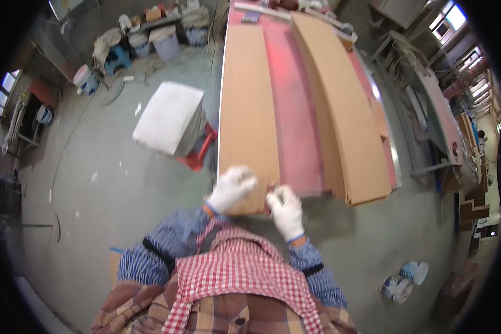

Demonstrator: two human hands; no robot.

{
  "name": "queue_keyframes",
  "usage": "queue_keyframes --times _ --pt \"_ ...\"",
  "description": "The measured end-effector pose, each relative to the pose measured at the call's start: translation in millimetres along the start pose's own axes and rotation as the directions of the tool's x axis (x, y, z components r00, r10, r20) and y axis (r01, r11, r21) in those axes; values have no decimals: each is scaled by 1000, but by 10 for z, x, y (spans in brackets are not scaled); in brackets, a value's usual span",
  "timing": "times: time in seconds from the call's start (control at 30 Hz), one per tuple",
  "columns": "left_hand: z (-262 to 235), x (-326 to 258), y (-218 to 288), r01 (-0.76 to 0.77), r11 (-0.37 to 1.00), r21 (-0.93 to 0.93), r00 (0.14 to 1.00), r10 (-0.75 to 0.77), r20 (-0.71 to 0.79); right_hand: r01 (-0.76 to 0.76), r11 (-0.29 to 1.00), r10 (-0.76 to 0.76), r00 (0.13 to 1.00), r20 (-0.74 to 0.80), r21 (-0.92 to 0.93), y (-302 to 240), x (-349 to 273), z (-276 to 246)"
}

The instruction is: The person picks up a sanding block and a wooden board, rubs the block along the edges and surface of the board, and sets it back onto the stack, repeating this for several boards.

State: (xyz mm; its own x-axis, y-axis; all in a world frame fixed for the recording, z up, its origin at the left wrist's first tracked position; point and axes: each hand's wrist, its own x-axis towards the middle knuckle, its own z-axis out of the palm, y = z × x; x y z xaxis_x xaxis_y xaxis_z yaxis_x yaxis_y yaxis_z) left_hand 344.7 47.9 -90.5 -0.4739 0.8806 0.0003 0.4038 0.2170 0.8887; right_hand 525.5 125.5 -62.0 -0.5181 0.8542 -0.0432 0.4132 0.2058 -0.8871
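Observation:
A long tan board (pixel 247 106) lies lengthwise along the left side of a pink-topped worktable (pixel 295 94), its near end close to me. My left hand (pixel 232 189), in a white glove, is over that near end; its fingers look bent but are blurred. At the board's right edge, my right hand (pixel 285 210), also gloved in white, is closed on a small dark red-brown piece that looks like sandpaper (pixel 270 192). The sandpaper is against the board's near right corner. To the right rests a stack of similar tan boards (pixel 345 111).
Left of the table, a white cloth-like stack (pixel 170 117) sits on a red stool (pixel 200 147). Buckets (pixel 164 43) line the far wall. Another workbench (pixel 423 94) stands to the right, and paint buckets (pixel 398 288) are on the floor at lower right.

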Motion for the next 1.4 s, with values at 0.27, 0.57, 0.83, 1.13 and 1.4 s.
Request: queue_keyframes --times 0.27,0.57,0.83,1.13,1.4 --pt "-133 782 -835 144 893 427 912 49 -408 -89 876 132 990 58 -474 408 -20 -113" --pt "196 687 -1080 373 902 217 883 -274 -380 -43 812 176 969 173 -582 626 -400 32" --pt "172 755 -1022 343 916 207 890 -247 -383 32 737 76 989 130 -676 611 -137 219" --pt "221 633 -953 369 913 175 884 -287 -369 143 640 -38 987 155 -755 542 1089 449" --pt "324 421 -555 405 911 78 875 -362 -321 113 683 22 984 175 -722 269 2496 418"
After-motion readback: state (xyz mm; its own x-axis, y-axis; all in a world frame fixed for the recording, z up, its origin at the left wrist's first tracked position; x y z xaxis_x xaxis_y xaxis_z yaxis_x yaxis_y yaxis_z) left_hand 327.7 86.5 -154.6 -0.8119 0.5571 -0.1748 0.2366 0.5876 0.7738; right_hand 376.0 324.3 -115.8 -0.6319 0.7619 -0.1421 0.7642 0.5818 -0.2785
